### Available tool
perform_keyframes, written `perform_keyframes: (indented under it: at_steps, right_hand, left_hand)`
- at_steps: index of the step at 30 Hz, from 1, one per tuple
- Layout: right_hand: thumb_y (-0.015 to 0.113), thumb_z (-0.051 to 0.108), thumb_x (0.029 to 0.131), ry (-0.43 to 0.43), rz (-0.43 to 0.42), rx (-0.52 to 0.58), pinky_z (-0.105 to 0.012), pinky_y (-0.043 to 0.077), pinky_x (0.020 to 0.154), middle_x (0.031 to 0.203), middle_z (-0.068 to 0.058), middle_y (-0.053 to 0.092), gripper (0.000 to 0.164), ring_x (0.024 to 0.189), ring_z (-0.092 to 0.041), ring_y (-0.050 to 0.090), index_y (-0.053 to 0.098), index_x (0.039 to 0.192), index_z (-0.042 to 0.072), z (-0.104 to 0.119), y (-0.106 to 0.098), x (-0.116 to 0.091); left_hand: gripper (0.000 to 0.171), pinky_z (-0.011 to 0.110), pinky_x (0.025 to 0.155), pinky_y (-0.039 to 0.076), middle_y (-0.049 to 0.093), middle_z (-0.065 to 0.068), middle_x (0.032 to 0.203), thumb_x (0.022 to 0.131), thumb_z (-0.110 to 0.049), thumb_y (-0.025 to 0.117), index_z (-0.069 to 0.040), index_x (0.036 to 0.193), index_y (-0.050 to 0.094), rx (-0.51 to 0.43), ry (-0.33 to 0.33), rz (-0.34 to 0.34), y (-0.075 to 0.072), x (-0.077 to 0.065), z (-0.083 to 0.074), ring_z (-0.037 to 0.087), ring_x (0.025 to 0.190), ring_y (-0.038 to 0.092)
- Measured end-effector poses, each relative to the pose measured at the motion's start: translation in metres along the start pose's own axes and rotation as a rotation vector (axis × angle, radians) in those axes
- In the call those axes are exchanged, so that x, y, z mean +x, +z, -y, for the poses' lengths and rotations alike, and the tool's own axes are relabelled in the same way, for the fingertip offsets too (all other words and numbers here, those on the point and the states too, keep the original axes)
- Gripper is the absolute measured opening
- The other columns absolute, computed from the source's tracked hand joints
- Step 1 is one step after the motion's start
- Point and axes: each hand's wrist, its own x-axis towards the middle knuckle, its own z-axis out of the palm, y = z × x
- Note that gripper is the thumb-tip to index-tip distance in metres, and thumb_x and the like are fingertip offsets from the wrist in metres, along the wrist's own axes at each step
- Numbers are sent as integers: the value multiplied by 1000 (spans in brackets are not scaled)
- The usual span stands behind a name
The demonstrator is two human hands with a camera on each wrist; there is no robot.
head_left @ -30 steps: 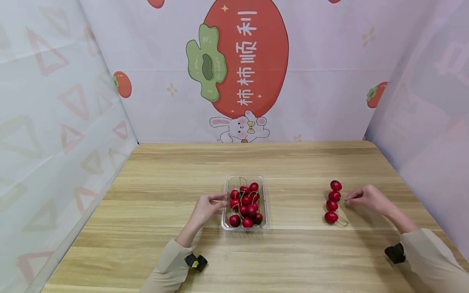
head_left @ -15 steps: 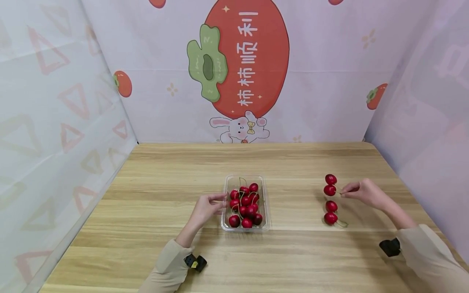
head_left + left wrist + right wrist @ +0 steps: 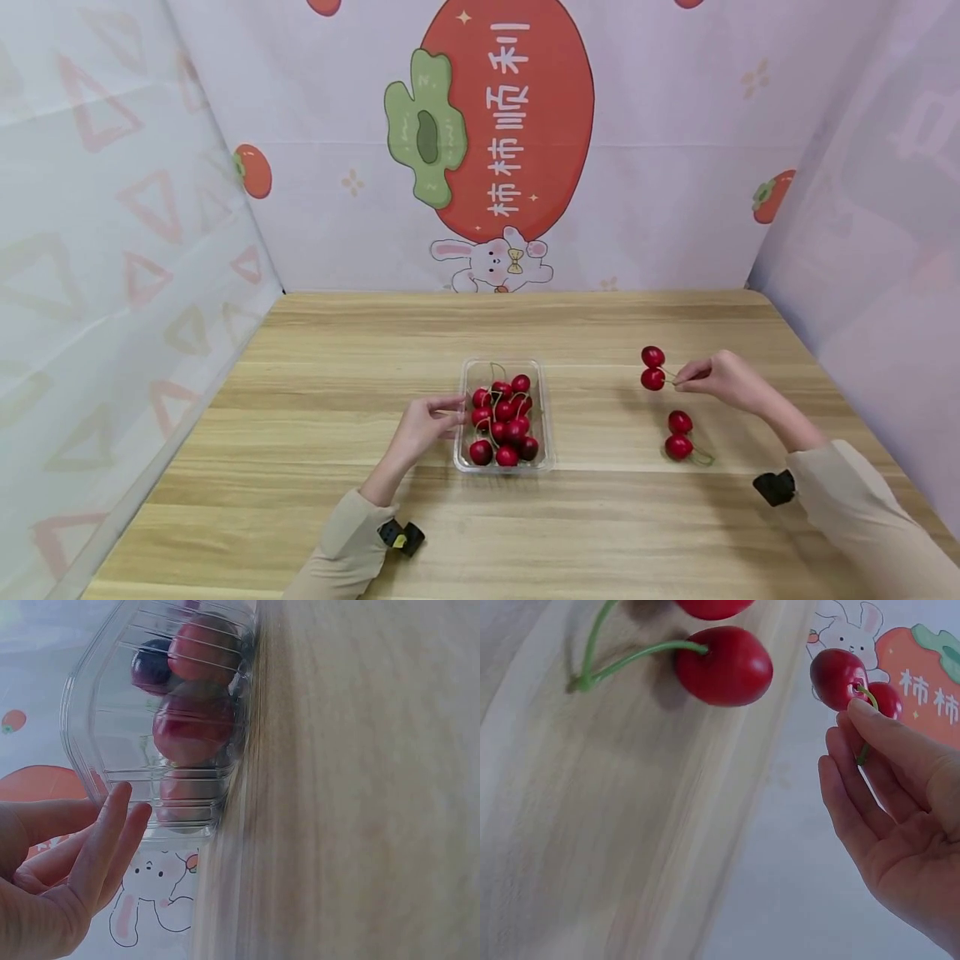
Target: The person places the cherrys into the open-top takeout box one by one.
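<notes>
My right hand [image 3: 723, 379] pinches the green stem of a pair of joined cherries [image 3: 653, 379] between thumb and fingers, holding them above the table. The right wrist view shows this stem [image 3: 865, 754] at the fingertips. Just below the hand, another stemmed pair of cherries [image 3: 678, 447] lies on the wood. My left hand [image 3: 422, 427] touches the left side of a clear plastic box [image 3: 546, 457], its fingers fairly straight. Several dark red cherries [image 3: 505, 456] with stems fill the box. In the left wrist view, the fingertips [image 3: 118, 799] rest at the box's rim and wall.
Both hands work over a wooden table [image 3: 360, 350]. White printed cloth [image 3: 322, 225] encloses its back and sides, with a large persimmon drawing behind. A black wrist camera [image 3: 775, 487] sits at the right cuff, another [image 3: 402, 537] at the left.
My right hand has lifted the farther pair of cherries by the stem and carried it left, away from the pair still lying there. The left hand and box stay put.
</notes>
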Motion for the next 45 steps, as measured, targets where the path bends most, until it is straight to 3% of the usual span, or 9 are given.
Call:
perform_keyframes:
  at_steps: [20,29,45]
  right_hand:
    - [67,5,77,-68,44,58,-18,52,57,79,-8,66,5,68,-5,59,68,78,0,28,16,34]
    - [65,4,78,-69,88,98,-19,54,61,80,-9,67,4,72,-14,62,68,79,1,44,26,50]
    - [66,2,76,-106,131,138,-21,54,61,78,-9,67,5,70,-14,61,67,77,-3,66,41,70]
  left_hand:
    - [30,30,62,58,60,25,103,80,5,57,10,110,57,9,21,2,1,2,-1,28,80,64]
    - [31,30,63,58,60,24,104,80,5,58,8,111,57,1,7,-4,1,2,0,27,81,64]
    - [31,32,65,57,60,22,106,80,3,59,6,111,58,10,-16,-7,1,3,3,26,81,64]
